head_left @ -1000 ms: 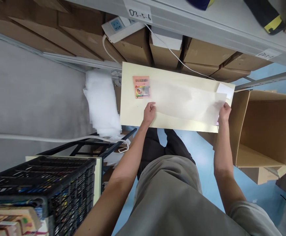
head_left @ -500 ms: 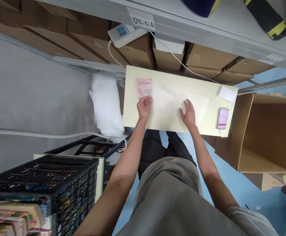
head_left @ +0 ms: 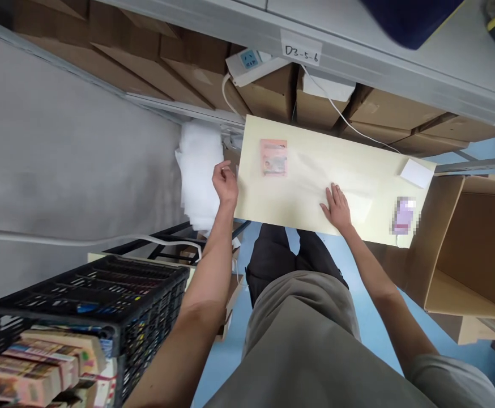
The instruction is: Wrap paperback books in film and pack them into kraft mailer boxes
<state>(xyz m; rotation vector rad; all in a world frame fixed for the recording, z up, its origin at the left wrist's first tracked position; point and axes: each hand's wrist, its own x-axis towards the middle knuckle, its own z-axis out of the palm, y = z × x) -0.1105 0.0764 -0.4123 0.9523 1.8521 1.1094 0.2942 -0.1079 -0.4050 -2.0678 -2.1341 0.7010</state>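
A pale yellow board (head_left: 290, 209) lies in front of me with a translucent sheet (head_left: 311, 175) spread on it. Under or within the sheet's left part shows a small pinkish-orange book (head_left: 274, 158). My right hand (head_left: 337, 207) rests on the sheet, fingers apart, holding nothing. Past the board's left edge, my left hand (head_left: 225, 182) hovers beside a stack of white wrapping sheets (head_left: 200, 175). Its fingers are curled together, and whatever they may hold is too small to make out.
A purple phone (head_left: 404, 216) and a white card (head_left: 415, 173) lie at the board's right end. Beyond it stands an open cardboard box (head_left: 477, 243). A black crate (head_left: 145, 306) with books is at lower left. Boxes and a power strip (head_left: 256, 65) line the shelf behind.
My left hand has moved left, from beside the pinkish book to off the board's left edge. My right hand has settled onto the sheet. The camera view has shifted.
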